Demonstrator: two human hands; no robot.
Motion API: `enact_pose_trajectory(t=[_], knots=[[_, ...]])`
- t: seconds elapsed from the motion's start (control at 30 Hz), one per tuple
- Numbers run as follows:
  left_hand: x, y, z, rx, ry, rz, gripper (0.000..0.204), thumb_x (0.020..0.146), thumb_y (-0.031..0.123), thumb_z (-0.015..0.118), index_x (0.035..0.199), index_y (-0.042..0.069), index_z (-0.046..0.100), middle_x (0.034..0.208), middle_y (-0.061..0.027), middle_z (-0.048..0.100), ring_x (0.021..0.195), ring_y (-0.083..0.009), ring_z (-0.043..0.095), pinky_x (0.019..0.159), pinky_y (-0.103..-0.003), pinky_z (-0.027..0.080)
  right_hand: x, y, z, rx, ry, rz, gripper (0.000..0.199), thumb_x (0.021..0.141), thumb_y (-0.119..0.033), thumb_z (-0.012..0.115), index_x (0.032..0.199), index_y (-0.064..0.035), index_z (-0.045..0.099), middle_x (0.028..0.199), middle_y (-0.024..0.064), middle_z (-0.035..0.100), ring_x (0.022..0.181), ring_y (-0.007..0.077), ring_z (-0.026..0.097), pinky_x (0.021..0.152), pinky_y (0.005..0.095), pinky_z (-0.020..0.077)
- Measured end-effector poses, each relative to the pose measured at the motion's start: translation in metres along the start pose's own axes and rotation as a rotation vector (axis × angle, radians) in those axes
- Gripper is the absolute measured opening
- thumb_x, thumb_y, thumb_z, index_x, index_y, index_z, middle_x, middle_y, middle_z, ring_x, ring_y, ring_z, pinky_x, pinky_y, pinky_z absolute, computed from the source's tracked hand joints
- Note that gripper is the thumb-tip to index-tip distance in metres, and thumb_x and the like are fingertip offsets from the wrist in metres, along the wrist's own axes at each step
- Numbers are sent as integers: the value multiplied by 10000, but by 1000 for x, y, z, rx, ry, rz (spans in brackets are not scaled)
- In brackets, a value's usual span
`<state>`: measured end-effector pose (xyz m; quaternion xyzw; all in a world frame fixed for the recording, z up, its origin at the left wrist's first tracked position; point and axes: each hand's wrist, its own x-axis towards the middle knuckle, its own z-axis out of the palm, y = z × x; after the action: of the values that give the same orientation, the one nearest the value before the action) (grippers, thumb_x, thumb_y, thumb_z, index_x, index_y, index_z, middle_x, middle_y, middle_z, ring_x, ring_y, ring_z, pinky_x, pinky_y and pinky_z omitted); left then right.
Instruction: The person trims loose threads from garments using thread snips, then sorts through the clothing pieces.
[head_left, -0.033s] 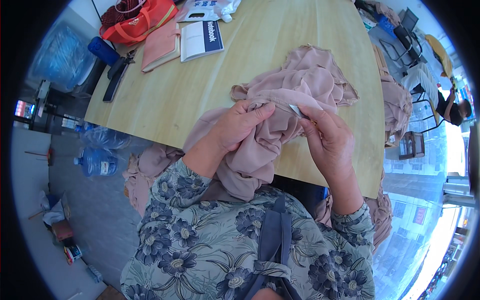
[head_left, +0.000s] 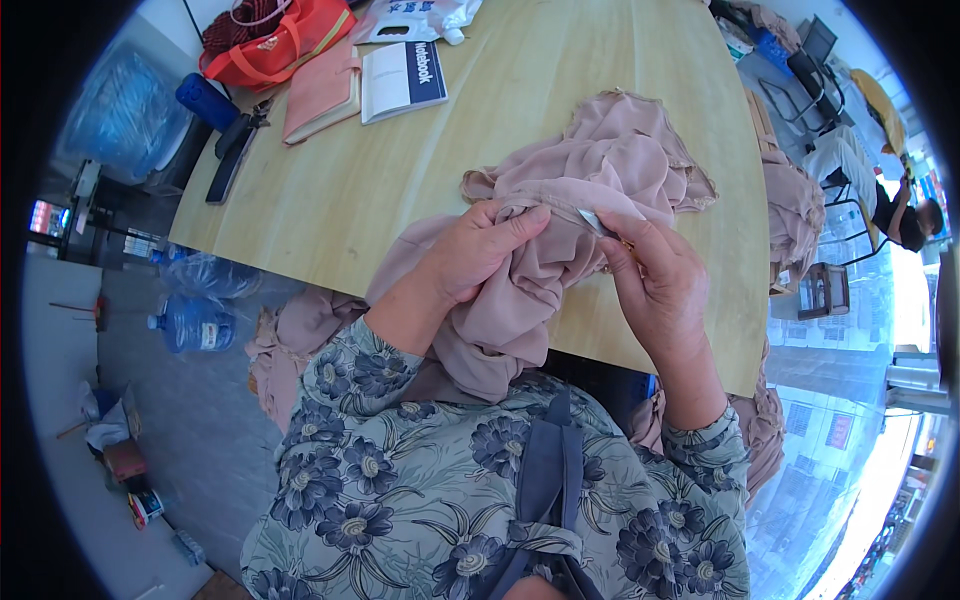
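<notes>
Dusty-pink thin fabric [head_left: 640, 150] lies bunched on the table, its folds falling over the near edge into my lap. My left hand [head_left: 478, 250] is closed on it, thumb and fingers pinching a seam-like edge. Opposite, my right hand [head_left: 660, 280] is closed in a pinch beside the same edge. A small pale-bladed tool [head_left: 591, 219] sticks out at its fingertips, with a yellowish bit between the fingers; it resembles thread snips, but the fingers hide most of it. The tool's pale tip lies against the cloth.
On the wooden table [head_left: 400, 180] at far left are a red bag [head_left: 275, 55], a pink notebook [head_left: 318, 105], a white-and-navy notebook [head_left: 400, 85] and a black case [head_left: 230, 165]. More pink fabric [head_left: 795, 210] hangs at right. Water jugs [head_left: 195, 323] stand left. A person [head_left: 900, 215] sits far right.
</notes>
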<state>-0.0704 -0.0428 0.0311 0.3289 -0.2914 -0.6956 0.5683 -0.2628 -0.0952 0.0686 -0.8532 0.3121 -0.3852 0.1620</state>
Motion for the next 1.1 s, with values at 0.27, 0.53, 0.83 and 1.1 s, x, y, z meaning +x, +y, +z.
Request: enact_pose_trajectory(t=[0.27, 0.53, 0.83, 1.1], knots=[[0, -1, 3, 30, 6, 31, 223, 909, 177, 528, 1057, 23, 595, 1001, -41, 626, 881, -105, 594, 774, -254, 496, 2, -1, -1, -31, -32, 2, 205, 747, -108, 659, 950, -101, 630, 762, 66, 599, 683, 260, 583, 588, 338, 459], [1, 0, -1, -25, 16, 3, 240, 912, 188, 521, 1069, 15, 579, 1007, -57, 622, 878, -123, 604, 777, -258, 503, -2, 7, 4, 89, -2, 93, 190, 771, -103, 651, 958, -89, 627, 789, 71, 610, 666, 233, 582, 597, 319, 461], [15, 5, -15, -486, 78, -55, 436, 943, 336, 416, 1213, -2, 469, 1210, -159, 527, 1108, -266, 522, 963, -397, 411, -16, 40, 24, 358, -25, 410, 354, 774, -171, 693, 1074, -31, 567, 922, 108, 625, 780, 181, 593, 720, 290, 467], [18, 4, -23, -487, 124, 9, 417, 934, 320, 445, 1205, 5, 479, 1204, -150, 534, 1085, -258, 537, 947, -400, 423, -19, 84, 54, 171, -127, 443, 235, 798, -160, 648, 954, 2, 580, 781, 77, 598, 754, 147, 581, 679, 289, 467]])
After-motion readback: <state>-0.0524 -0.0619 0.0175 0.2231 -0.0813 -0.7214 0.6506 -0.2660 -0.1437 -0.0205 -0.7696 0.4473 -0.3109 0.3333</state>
